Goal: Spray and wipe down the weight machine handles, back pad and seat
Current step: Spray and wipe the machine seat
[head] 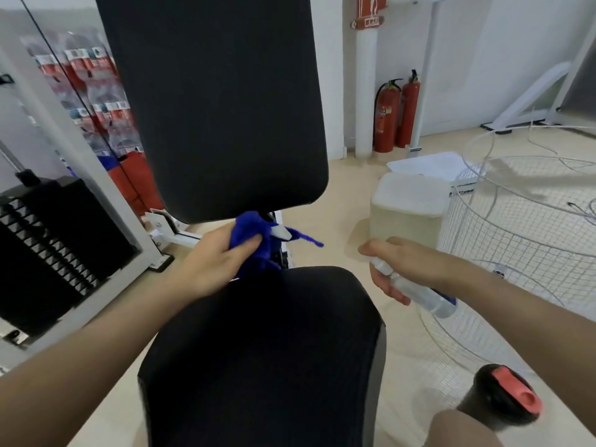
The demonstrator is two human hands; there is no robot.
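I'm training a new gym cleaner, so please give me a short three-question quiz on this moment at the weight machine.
1. True or false: the left hand grips the blue cloth at the gap between the back pad and the seat.
2. What does the right hand hold? A) spray bottle B) sponge C) brush
3. How many red fire extinguishers stand by the wall?
Key: 1 true; 2 A; 3 two.
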